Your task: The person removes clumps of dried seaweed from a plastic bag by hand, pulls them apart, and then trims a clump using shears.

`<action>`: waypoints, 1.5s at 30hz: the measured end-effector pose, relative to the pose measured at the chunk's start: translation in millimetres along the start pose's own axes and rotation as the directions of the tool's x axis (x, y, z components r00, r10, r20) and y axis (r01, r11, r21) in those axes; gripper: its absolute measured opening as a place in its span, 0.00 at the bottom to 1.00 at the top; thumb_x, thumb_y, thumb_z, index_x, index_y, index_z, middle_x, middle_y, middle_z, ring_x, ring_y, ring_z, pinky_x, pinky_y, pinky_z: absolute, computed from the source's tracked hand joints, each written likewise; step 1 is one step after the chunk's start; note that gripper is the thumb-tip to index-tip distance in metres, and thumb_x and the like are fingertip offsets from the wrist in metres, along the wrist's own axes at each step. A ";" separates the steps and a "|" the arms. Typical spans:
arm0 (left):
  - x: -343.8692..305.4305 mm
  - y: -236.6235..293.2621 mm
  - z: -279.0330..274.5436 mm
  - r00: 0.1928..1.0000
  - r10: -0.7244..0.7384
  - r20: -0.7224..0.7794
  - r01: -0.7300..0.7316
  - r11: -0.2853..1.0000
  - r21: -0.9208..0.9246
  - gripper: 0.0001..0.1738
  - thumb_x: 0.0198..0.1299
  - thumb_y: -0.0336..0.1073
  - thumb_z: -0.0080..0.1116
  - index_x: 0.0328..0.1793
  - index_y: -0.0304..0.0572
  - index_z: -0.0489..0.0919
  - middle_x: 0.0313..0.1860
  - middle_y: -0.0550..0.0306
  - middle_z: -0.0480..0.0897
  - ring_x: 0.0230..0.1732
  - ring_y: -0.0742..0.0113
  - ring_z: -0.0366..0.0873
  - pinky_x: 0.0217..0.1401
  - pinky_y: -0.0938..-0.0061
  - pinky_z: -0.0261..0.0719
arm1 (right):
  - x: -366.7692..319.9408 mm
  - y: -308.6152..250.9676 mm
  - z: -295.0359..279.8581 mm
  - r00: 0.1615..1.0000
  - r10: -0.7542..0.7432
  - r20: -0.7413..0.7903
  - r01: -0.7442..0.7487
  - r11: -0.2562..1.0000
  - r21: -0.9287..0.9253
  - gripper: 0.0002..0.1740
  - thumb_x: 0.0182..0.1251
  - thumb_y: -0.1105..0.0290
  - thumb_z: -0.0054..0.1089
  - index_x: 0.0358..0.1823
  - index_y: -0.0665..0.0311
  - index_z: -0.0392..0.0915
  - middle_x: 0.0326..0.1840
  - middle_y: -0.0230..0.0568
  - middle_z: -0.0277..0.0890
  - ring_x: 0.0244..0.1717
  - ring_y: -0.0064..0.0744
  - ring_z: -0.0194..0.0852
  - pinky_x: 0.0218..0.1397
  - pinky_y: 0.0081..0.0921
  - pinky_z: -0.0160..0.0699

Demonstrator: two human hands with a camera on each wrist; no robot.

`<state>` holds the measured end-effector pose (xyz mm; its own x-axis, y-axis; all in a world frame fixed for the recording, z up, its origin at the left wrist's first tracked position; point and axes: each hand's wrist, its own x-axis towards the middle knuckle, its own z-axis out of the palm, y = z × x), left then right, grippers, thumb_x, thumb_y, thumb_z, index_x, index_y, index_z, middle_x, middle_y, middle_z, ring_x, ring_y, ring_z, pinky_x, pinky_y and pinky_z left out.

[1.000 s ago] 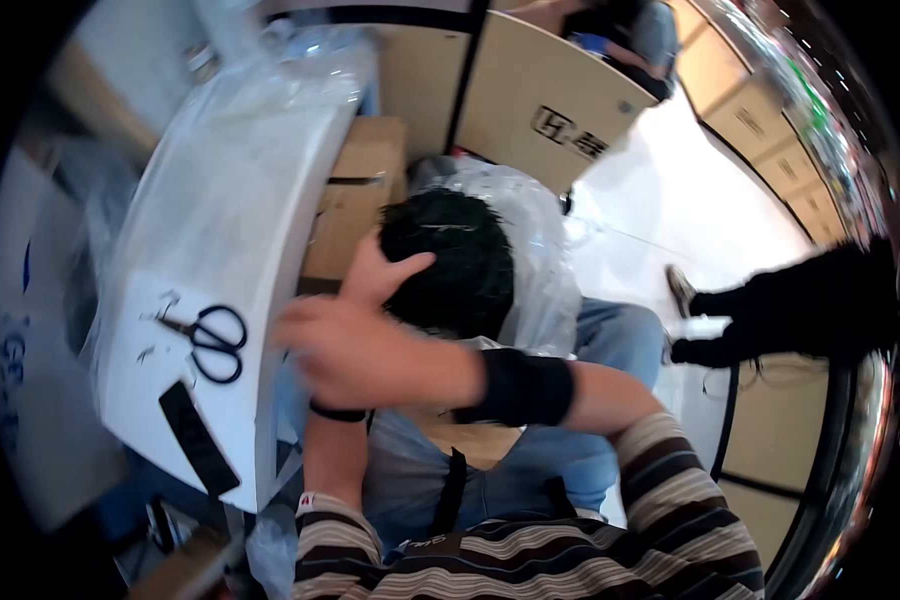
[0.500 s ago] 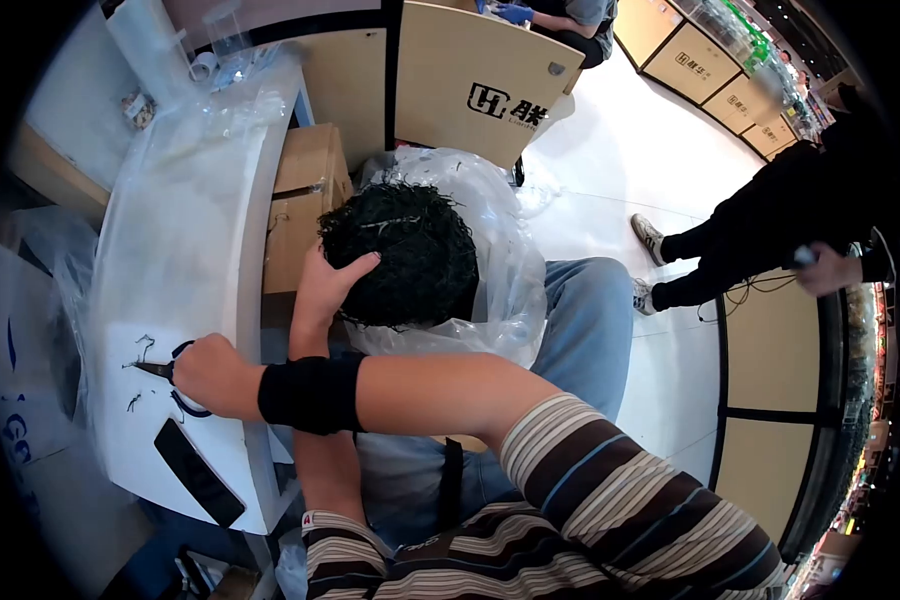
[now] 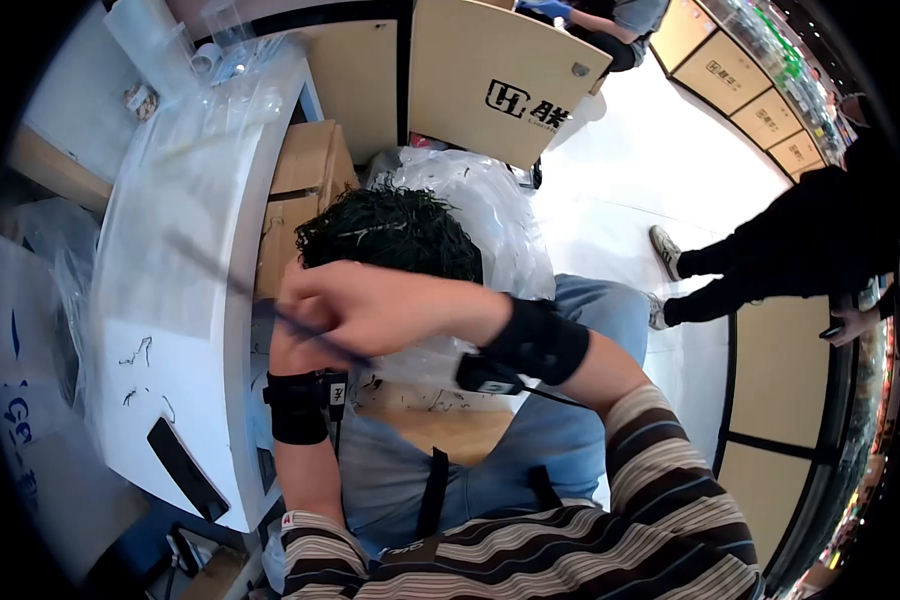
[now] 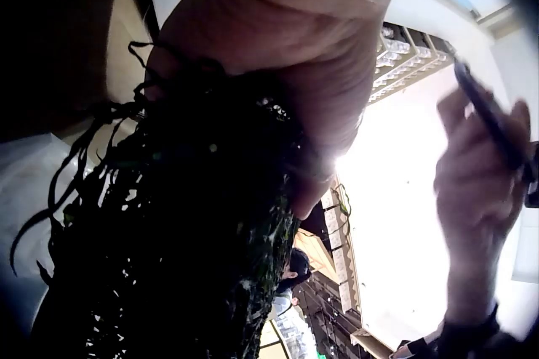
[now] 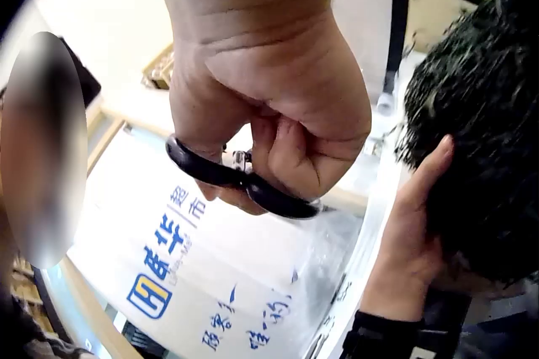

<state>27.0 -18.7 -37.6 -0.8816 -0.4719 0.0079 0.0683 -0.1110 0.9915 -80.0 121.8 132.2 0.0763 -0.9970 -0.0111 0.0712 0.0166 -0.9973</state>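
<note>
My left hand (image 5: 413, 241) grips the near-left edge of a round, dark green mass of dried seaweed (image 3: 400, 235), with thumb and fingers on either side of it. In the left wrist view loose strands stick out from the seaweed (image 4: 185, 207) below the palm. My right hand (image 3: 390, 305) holds a pair of scissors (image 5: 206, 165) by its dark loop handles. The head view shows the right hand crossing over the left, and the scissors blurred. The right wrist view shows the hand curled around the handles, the seaweed off to its side.
A white table (image 3: 190, 230) stands on the left, bearing a black phone-like slab (image 3: 187, 470) and several strand scraps (image 3: 140, 350). Behind it is a cardboard box (image 3: 300, 165). Clear plastic (image 3: 500, 210) lies under the seaweed. At the right stands a person in black (image 3: 800, 230).
The scissors lay on the table; my right hand reached over, took them and lifted them back toward the seaweed. The seaweed now looks more tilted, still in my left hand.
</note>
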 end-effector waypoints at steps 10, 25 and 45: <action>31.6 65.7 47.0 0.975 -0.160 -0.157 0.172 0.983 0.067 0.28 0.48 0.30 0.69 0.57 0.31 0.74 0.50 0.54 0.81 0.49 0.67 0.78 0.56 0.73 0.74 | -128.4 68.1 -128.2 0.969 0.013 -0.247 0.054 0.963 0.263 0.15 0.65 0.68 0.64 0.45 0.67 0.69 0.28 0.29 0.71 0.25 0.18 0.71 0.27 0.17 0.70; 58.1 78.8 80.6 0.977 0.041 -0.211 -0.013 0.991 0.132 0.29 0.48 0.26 0.70 0.58 0.32 0.74 0.50 0.53 0.80 0.49 0.67 0.77 0.55 0.74 0.74 | -139.8 105.9 -133.7 0.989 0.120 -0.090 -0.040 0.787 0.615 0.16 0.76 0.58 0.49 0.40 0.67 0.69 0.17 0.20 0.51 0.16 0.11 0.47 0.17 0.13 0.50; 50.3 76.8 66.6 0.991 0.012 -0.132 0.008 0.989 0.150 0.31 0.47 0.29 0.72 0.59 0.32 0.73 0.52 0.53 0.79 0.52 0.65 0.76 0.59 0.72 0.72 | -141.0 91.3 -137.3 0.964 0.227 -0.138 -0.154 0.901 0.406 0.19 0.71 0.56 0.57 0.41 0.68 0.70 0.17 0.24 0.60 0.14 0.12 0.55 0.17 0.13 0.53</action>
<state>-43.2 7.3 47.5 -0.8114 -0.5845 0.0023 -0.0098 0.0177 0.9998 -220.8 253.6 32.8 -0.0474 -0.9679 -0.2467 0.4560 0.1988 -0.8675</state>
